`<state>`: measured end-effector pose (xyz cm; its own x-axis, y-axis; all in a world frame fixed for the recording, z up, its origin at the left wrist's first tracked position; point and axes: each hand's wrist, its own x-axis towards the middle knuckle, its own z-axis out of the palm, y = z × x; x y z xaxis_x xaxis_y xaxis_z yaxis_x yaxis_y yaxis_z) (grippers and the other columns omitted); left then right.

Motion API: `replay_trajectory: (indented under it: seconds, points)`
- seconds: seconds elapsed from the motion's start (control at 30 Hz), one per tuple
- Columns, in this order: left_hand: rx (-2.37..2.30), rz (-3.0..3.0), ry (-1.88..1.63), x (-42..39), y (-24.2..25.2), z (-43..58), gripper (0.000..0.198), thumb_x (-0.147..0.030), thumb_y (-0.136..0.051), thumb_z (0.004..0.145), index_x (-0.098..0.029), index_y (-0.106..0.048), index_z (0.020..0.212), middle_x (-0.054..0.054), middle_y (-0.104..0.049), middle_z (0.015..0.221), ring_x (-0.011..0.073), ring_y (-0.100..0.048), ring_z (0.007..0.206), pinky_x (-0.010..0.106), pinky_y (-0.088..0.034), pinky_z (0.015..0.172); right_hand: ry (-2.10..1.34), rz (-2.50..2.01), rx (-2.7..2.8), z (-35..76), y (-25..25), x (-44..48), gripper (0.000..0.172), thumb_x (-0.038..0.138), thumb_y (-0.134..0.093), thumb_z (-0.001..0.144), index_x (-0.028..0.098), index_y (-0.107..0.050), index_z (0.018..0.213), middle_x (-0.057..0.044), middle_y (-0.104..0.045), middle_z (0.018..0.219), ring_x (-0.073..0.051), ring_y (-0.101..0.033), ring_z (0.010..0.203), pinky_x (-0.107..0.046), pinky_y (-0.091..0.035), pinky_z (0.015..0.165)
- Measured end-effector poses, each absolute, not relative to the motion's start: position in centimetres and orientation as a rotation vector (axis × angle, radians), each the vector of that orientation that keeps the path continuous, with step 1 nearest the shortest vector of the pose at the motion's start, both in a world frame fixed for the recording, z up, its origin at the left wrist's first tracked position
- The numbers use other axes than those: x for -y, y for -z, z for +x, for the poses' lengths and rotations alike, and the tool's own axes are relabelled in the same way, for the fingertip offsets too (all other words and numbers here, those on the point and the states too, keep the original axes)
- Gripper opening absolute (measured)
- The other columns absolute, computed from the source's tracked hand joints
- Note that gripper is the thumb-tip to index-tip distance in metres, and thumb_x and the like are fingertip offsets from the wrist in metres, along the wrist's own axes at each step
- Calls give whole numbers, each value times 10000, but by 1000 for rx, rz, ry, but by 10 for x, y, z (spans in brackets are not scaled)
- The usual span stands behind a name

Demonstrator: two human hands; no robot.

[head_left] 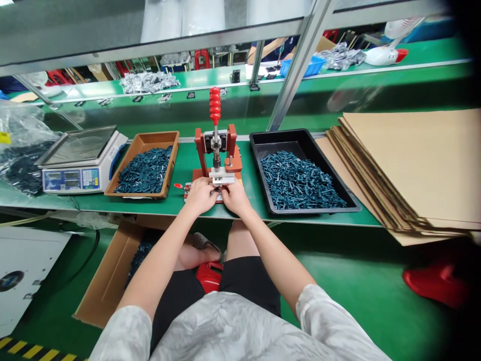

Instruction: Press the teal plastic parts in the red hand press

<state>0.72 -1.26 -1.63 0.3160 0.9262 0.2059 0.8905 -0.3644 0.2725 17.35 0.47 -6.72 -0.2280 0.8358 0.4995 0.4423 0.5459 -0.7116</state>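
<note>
A hand press [216, 150] with a red ribbed handle [215, 105] stands upright on the green workbench in front of me. At its base, under the white block [222, 176], my left hand [202, 194] and my right hand [235, 196] meet with fingers bent and closed. Something small and dark shows between the fingertips, too hidden to name. A red-tipped toggle clamp [179, 186] sticks out left of my left hand. Small dark teal plastic parts [145, 170] fill a brown tray to the left, and narrower teal parts [300, 180] lie in a black tray to the right.
A digital scale [80, 160] and a plastic bag of dark parts [22, 160] stand at the left. Cardboard sheets [413, 165] are stacked at the right. Below the bench is an open carton [108, 271]. Beyond the metal frame [296, 65], a co-worker's arm [268, 49] shows at another bench.
</note>
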Motion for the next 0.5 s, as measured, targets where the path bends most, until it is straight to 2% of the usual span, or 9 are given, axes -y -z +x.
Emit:
replay_trajectory:
  seconds: [0.13,0.33,0.5]
  points:
    - [-1710,2439,-524,14,16,9,255,-273,-647,901,-222,-788,1108,109,-676,1213,298,-575,1227,463,-444,1126,-461,-1078,1844,172,67,-1,284,155,-488,951,184,-688,1150,-167,-649,1221,-310,-596,1166,-496,-500,1072]
    - [-1714,2409,-545,12,17,8,225,-260,-683,877,-205,-791,1067,114,-678,1188,304,-587,1212,468,-456,1116,-529,-1074,1870,180,66,-11,268,176,-507,940,184,-726,1094,-138,-682,1170,-295,-642,1083,-469,-534,1026]
    - [-1651,2485,-672,15,19,10,142,-229,-692,867,-197,-772,980,107,-695,1136,309,-621,1143,466,-503,1063,-556,-1025,1906,185,63,-14,280,169,-522,932,195,-735,1113,-118,-695,1199,-287,-654,1106,-453,-537,1033]
